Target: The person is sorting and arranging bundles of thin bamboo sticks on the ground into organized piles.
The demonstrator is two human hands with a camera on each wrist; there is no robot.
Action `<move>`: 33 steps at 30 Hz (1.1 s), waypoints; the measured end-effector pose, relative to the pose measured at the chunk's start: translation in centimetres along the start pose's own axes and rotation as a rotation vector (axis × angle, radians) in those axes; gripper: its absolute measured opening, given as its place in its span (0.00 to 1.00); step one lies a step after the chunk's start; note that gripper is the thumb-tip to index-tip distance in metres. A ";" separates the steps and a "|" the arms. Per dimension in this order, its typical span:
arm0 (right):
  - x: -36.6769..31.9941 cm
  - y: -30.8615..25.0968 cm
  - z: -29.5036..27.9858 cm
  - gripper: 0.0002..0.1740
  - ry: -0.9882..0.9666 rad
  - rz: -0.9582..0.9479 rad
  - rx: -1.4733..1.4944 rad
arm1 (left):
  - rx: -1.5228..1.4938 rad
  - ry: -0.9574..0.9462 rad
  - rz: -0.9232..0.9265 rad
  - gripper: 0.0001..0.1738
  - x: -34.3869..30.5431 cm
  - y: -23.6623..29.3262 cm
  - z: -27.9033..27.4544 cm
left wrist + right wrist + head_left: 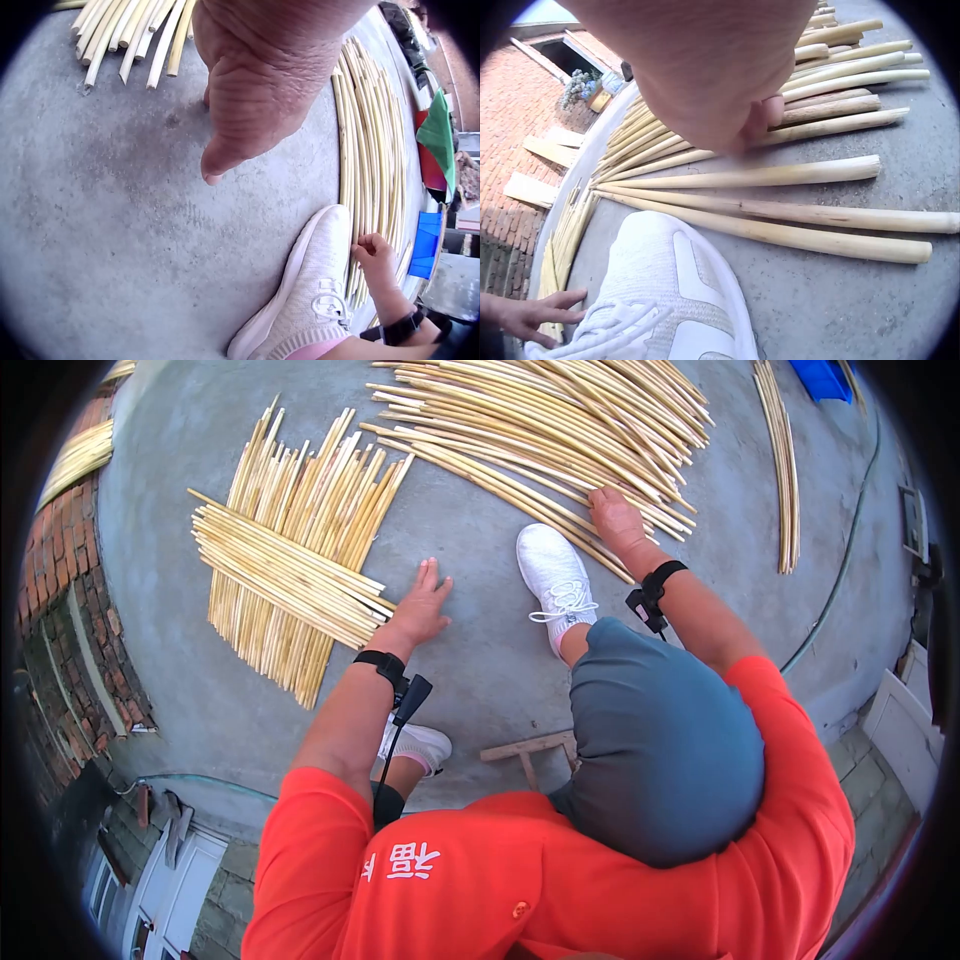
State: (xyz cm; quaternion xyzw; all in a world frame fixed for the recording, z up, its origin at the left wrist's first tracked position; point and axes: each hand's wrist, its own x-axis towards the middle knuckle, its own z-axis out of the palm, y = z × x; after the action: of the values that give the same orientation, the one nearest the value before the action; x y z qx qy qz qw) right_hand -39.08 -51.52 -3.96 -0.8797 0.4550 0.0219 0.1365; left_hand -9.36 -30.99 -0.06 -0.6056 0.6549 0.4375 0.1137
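Observation:
My left hand (pixel 425 603) is held over the concrete with its fingers spread and nothing in them. Just beyond it, one bundle of peeled wooden sticks (pixel 285 570) lies slantwise across another layer of sticks (pixel 262 635). My right hand (pixel 617 520) is at the near edge of a broad fan of long pale sticks (pixel 540 420). Its fingers curl down and pinch a stick (pixel 840 124); the palm hides much of the grip in the right wrist view. Several separate sticks (pixel 802 176) lie between that hand and the white shoe (pixel 553 575).
A few sticks (pixel 780 470) lie apart at the right, near a green hose (pixel 850 550) and a blue container (pixel 822 378). A brick wall (pixel 65 560) borders the left side. A small wooden stool (pixel 528 748) stands by the person's feet.

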 end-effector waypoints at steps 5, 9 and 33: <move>0.5 0.2 -0.2 0.05 0.029 -0.187 -0.087 | -0.039 0.012 -0.016 0.40 0.5 -0.2 0.7; 0.4 1.3 -1.0 0.08 -0.106 -0.211 0.110 | -0.103 0.007 -0.062 0.36 0.1 -0.4 0.1; 4.5 -11.6 -8.1 0.15 -0.330 -0.071 1.048 | -1.634 1.051 -0.203 0.05 -1.1 0.0 -7.7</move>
State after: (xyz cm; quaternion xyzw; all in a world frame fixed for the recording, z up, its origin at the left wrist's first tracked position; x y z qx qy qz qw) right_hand -27.78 -50.83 5.69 -0.6936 0.3476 -0.0746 0.6265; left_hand -6.13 -35.70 5.29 -0.6694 0.0618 0.4191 -0.6103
